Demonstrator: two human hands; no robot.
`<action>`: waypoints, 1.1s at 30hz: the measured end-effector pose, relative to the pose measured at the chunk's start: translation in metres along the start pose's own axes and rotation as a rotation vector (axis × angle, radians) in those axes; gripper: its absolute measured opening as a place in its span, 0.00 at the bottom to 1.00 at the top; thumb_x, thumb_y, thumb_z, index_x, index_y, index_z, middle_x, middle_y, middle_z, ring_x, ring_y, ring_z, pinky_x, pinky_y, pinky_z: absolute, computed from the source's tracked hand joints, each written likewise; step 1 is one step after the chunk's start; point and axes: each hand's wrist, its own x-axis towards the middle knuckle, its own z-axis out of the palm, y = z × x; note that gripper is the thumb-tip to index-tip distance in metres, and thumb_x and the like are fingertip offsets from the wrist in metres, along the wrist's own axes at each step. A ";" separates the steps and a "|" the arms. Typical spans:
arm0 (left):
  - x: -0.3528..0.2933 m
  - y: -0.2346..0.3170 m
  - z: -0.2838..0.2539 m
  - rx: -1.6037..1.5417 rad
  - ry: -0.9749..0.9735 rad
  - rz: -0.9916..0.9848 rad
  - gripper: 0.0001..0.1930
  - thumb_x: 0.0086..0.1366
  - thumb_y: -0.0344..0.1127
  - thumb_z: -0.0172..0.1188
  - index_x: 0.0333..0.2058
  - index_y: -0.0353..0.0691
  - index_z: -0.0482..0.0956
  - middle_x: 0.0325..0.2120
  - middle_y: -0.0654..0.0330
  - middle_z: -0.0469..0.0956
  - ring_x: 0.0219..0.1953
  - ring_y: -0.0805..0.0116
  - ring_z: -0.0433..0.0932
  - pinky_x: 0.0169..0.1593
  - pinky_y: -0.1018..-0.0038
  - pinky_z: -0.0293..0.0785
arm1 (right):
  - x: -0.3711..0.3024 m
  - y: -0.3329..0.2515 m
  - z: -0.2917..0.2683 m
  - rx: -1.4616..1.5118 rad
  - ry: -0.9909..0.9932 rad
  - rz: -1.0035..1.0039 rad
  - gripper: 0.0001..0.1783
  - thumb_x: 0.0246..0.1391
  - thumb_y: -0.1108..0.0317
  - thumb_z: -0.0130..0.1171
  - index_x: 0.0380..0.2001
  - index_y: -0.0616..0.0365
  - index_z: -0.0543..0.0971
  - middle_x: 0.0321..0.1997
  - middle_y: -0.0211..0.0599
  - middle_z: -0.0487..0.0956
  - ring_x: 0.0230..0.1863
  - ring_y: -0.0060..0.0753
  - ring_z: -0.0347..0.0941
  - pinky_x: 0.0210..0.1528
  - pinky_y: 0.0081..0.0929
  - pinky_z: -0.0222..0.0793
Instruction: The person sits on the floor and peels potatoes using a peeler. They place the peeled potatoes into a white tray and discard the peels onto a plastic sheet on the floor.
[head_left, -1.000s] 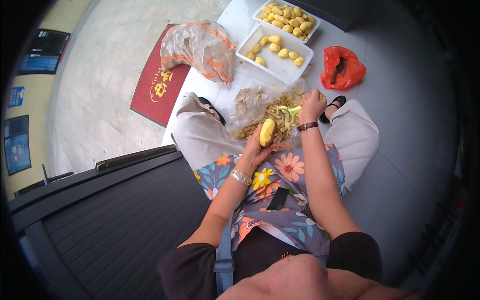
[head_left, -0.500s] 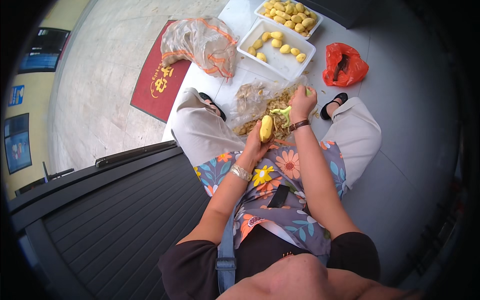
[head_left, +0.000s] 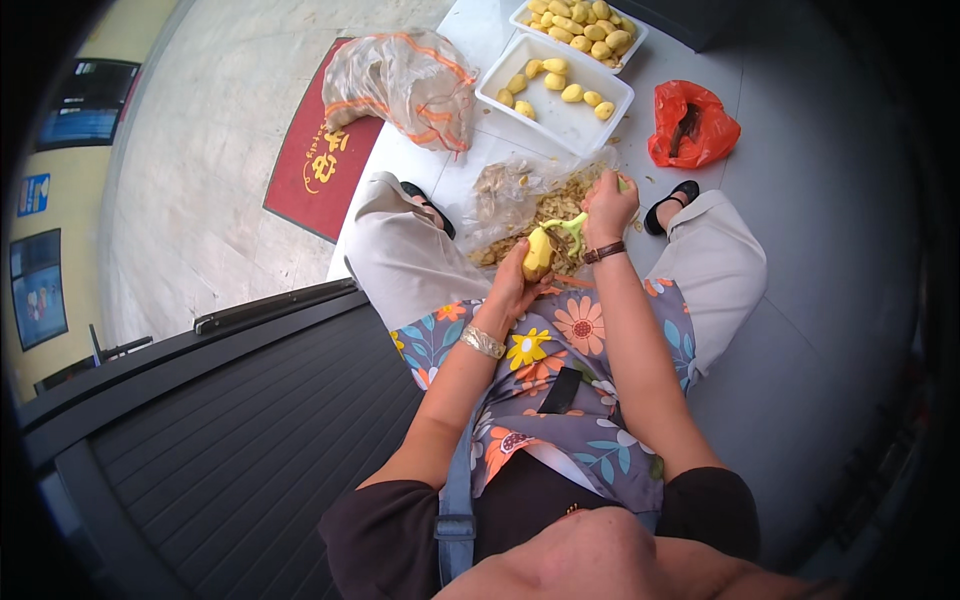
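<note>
My left hand (head_left: 515, 285) grips a yellow, partly peeled potato (head_left: 538, 253), held up over my lap. My right hand (head_left: 607, 205) is closed around a light-green peeler (head_left: 572, 228) whose head rests against the potato's upper side. Under both hands lies a clear plastic sheet heaped with brown peelings (head_left: 530, 205). Past it stands a white tray (head_left: 560, 120) with a few peeled potatoes, and behind that a second white tray (head_left: 590, 22) filled with several more.
A netted sack (head_left: 405, 78) bulges at the upper left beside a red floor mat (head_left: 320, 165). A red plastic bag (head_left: 692, 125) lies to the right. A dark ridged ramp (head_left: 220, 450) fills the lower left. My feet in black sandals flank the peelings.
The right hand has drawn the peeler a short stroke along the potato, away from me. The left hand keeps the potato in nearly the same spot.
</note>
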 end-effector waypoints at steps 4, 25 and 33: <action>-0.007 0.005 0.019 0.002 -0.061 -0.023 0.18 0.63 0.45 0.45 0.47 0.41 0.64 0.31 0.58 0.71 0.25 0.67 0.71 0.26 0.76 0.71 | 0.048 -0.005 -0.021 0.004 -0.008 -0.024 0.07 0.46 0.71 0.48 0.28 0.62 0.65 0.14 0.30 0.63 0.09 0.21 0.55 0.09 0.22 0.50; -0.002 0.003 0.016 0.746 0.105 0.420 0.24 0.40 0.19 0.57 0.41 0.36 0.67 0.33 0.64 0.71 0.35 0.76 0.70 0.39 0.81 0.68 | -0.021 -0.034 -0.001 0.082 -0.146 0.167 0.08 0.47 0.73 0.48 0.20 0.55 0.60 0.12 0.24 0.56 0.09 0.18 0.50 0.09 0.20 0.44; -0.013 0.008 0.034 0.893 0.079 0.505 0.23 0.39 0.19 0.59 0.37 0.36 0.66 0.36 0.61 0.71 0.39 0.74 0.70 0.43 0.79 0.67 | 0.022 -0.018 -0.022 -0.014 -0.046 0.069 0.08 0.48 0.72 0.46 0.19 0.55 0.60 0.10 0.23 0.56 0.07 0.17 0.46 0.08 0.19 0.41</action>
